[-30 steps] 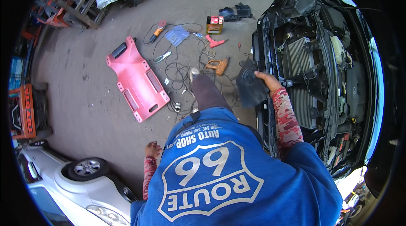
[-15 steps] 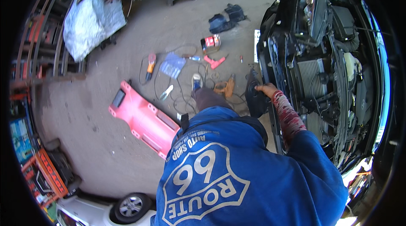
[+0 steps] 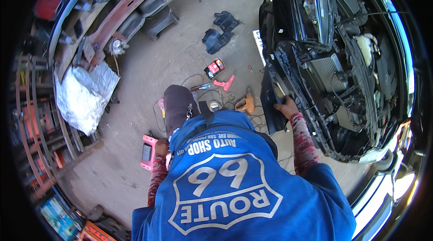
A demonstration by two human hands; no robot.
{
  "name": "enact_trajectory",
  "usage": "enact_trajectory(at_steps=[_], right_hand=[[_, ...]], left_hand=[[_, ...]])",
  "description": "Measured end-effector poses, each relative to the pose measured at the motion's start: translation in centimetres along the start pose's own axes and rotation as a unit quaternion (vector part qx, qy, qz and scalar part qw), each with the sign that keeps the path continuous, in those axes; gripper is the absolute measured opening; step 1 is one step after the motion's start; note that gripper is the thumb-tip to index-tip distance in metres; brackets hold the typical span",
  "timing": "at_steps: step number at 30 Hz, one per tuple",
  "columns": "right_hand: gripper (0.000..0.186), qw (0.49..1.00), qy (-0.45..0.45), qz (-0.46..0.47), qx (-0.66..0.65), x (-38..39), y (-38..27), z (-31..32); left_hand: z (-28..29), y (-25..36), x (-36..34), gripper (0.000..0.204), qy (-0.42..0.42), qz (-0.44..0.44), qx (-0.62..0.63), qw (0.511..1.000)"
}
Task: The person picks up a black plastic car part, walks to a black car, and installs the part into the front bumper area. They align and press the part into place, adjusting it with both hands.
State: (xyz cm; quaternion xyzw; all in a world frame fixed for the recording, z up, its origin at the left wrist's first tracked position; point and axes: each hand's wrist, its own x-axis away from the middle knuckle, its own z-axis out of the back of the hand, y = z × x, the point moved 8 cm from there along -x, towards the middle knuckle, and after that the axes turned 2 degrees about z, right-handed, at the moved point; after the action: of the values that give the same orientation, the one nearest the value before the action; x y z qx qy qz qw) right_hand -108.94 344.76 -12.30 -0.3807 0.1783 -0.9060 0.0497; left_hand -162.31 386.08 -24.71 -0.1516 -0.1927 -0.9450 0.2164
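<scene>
My right hand (image 3: 285,107) grips a black plastic panel (image 3: 273,119) beside the dark car's opened front (image 3: 331,83), where a radiator and exposed hoses show. My left hand (image 3: 160,147) hangs low by a pink creeper board (image 3: 148,157), largely behind my blue shirt; its fingers are hard to make out. Past my legs lie a pink glue gun (image 3: 224,83), an orange power tool (image 3: 245,105), a red and black can (image 3: 214,68) and cables on the floor.
Black plastic pieces (image 3: 216,38) lie on the floor farther off. Metal bumpers and a bench (image 3: 162,22), a silvery cover (image 3: 83,96) and metal racks (image 3: 38,133) line the left. An orange machine (image 3: 94,232) sits at lower left.
The view has swung round, bringing the left-side racks and bumpers further in. My left hand has come back into sight by the pink creeper; one leg now bends higher. The panel stays in my right hand.
</scene>
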Motion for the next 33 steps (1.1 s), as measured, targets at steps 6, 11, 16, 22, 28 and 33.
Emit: enact_trajectory(at_steps=[6,11,16,22,28,33], right_hand=[[0.068,0.981,0.070,-0.144,-0.107,2.9,1.7,-6.6],[0.064,0.915,0.085,-0.343,-0.196,4.6,-1.8,-13.0],[0.063,0.920,0.051,-0.358,-0.151,6.4,-12.2,-18.1],[0.052,0.912,0.076,-0.315,-0.251,6.5,-20.9,-16.6],[0.057,0.853,0.194,-0.320,-0.363,8.4,-25.8,-19.6],[0.064,0.845,0.153,-0.401,-0.318,11.8,-26.8,-25.5]], left_hand=[[-5.4,-16.3,-14.4,0.034,-0.055,0.076,0.348,0.933],[0.0,-23.8,-29.2,0.034,-0.204,-0.094,0.094,0.970],[16.1,-35.7,-42.5,0.029,-0.224,0.191,0.338,0.894],[28.3,-38.5,-51.3,0.031,-0.350,0.306,0.275,0.841],[29.1,-30.4,-63.3,0.030,-0.336,0.214,0.283,0.873],[28.5,-20.5,-67.3,0.031,-0.365,0.106,0.234,0.895]])
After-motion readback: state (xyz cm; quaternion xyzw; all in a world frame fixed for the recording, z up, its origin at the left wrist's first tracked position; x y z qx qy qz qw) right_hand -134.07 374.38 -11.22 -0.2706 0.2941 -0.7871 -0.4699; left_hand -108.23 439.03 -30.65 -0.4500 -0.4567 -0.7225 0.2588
